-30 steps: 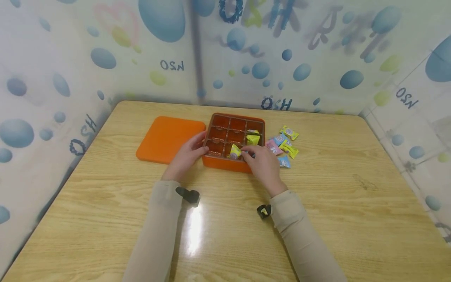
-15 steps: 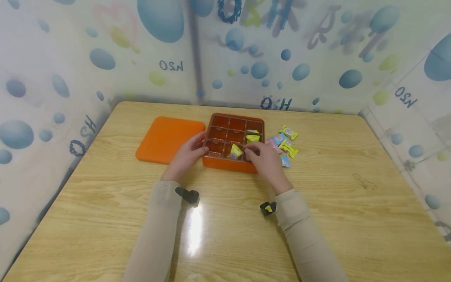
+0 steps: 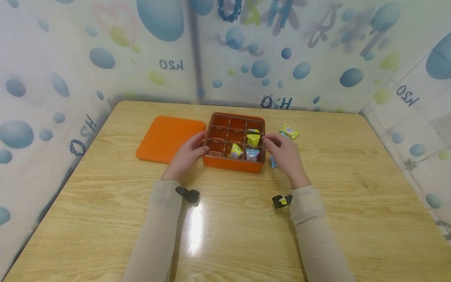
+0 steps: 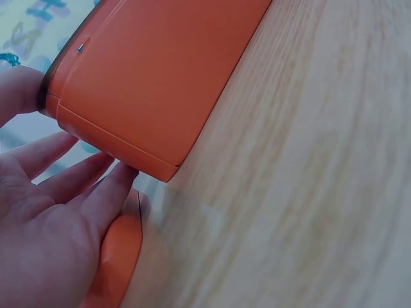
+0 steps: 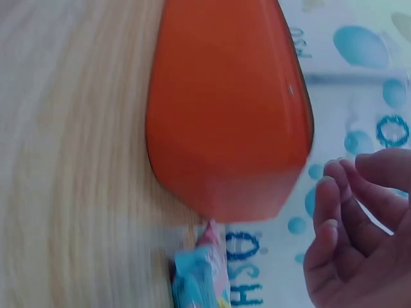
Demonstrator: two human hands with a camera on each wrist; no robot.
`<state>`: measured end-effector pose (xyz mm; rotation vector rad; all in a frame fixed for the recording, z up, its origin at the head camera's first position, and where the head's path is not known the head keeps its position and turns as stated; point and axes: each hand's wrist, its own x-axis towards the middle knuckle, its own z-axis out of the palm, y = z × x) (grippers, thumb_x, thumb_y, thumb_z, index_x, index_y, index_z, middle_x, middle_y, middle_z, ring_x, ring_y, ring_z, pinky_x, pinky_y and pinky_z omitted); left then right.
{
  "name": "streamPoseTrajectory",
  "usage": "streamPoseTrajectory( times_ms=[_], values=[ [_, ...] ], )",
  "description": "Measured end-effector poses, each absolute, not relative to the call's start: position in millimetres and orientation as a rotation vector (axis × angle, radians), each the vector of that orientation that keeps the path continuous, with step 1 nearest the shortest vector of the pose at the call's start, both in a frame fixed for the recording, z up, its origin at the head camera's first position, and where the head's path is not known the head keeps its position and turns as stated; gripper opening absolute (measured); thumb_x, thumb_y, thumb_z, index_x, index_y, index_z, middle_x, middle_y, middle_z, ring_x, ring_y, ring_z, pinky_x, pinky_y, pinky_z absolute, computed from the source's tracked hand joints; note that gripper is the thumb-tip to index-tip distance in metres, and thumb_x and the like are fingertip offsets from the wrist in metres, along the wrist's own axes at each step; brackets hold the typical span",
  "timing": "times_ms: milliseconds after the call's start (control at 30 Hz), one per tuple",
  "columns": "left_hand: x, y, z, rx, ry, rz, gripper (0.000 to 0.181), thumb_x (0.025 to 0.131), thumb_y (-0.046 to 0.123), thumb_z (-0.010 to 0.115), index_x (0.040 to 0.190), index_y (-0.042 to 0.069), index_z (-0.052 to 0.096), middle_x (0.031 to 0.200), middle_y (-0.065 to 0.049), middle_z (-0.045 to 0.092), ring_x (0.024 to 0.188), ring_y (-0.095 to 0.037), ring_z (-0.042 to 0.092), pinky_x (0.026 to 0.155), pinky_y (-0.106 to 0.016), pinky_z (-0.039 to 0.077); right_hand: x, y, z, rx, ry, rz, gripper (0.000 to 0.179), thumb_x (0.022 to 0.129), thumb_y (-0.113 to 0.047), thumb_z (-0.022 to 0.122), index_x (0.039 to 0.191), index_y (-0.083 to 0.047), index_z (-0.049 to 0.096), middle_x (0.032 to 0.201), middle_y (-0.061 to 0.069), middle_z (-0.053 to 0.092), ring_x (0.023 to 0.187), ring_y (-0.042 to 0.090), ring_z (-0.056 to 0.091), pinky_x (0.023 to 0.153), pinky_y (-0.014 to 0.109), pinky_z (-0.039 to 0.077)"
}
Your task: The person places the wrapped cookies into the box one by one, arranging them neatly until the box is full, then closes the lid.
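Note:
An orange box (image 3: 232, 163) with a divided brown tray (image 3: 221, 124) stands on the table. My left hand (image 3: 186, 156) holds its left side, thumb at the rim and fingers against the wall, as the left wrist view shows. My right hand (image 3: 284, 156) hovers just past the box's right edge, fingers loosely bent and nothing between them. In the front right compartment lies a blue-wrapped candy (image 3: 252, 155). A yellow candy (image 3: 235, 151) sits in the front middle one, and another yellow candy (image 3: 253, 139) in the middle right.
The orange lid (image 3: 170, 139) lies flat left of the box. Right of it are loose candies: a yellow one (image 3: 289, 131), a blue one (image 3: 274, 161) and others partly behind my right hand. In the right wrist view a pink candy (image 5: 210, 236) lies close to the box.
My right hand has let go of the blue candy in the front right compartment and moved right, out over the loose candies. My left hand stays at the box.

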<state>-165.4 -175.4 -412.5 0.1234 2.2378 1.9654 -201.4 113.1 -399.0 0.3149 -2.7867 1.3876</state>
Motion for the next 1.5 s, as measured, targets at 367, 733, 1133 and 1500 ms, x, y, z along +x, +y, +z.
streamPoseTrajectory(
  times_ms=[367,733,1133,1500],
  values=[
    [-165.1,-176.0,-413.3,0.126,2.259,1.937,0.056,0.090,0.011,0.052,0.140,0.012,0.028,0.140,-0.011,0.033,0.126,-0.024,0.032,0.102,-0.041,0.027,-213.0,147.1,-406.5,0.313,-3.016,1.229,0.040,0.090,-0.042,0.047,0.114,-0.012,0.056,0.111,0.007,0.057,0.101,0.024,0.051,0.086,0.043,0.041],
    [-165.2,-174.6,-413.2,0.146,2.249,1.953,0.055,0.090,0.010,0.051,0.140,0.011,0.028,0.140,-0.011,0.033,0.126,-0.025,0.032,0.101,-0.041,0.028,-214.8,159.6,-409.7,0.483,-3.244,1.169,0.032,0.087,-0.021,0.057,0.115,-0.006,0.055,0.111,0.011,0.057,0.102,0.026,0.051,0.087,0.043,0.040],
    [-166.9,-174.1,-414.2,0.145,2.228,1.989,0.055,0.089,0.007,0.051,0.140,0.009,0.029,0.140,-0.013,0.032,0.126,-0.025,0.033,0.101,-0.041,0.029,-215.7,166.6,-413.4,0.470,-3.348,1.116,0.039,0.085,-0.017,0.060,0.120,-0.005,0.051,0.115,0.014,0.054,0.105,0.028,0.048,0.089,0.046,0.038],
    [-166.8,-175.1,-414.7,0.132,2.231,1.982,0.055,0.090,0.008,0.051,0.140,0.010,0.029,0.140,-0.011,0.033,0.126,-0.024,0.033,0.101,-0.040,0.028,-215.4,161.8,-415.3,0.480,-3.471,1.012,0.050,0.081,-0.024,0.065,0.126,-0.012,0.047,0.114,0.016,0.049,0.098,0.029,0.046,0.086,0.046,0.038]
  ],
)
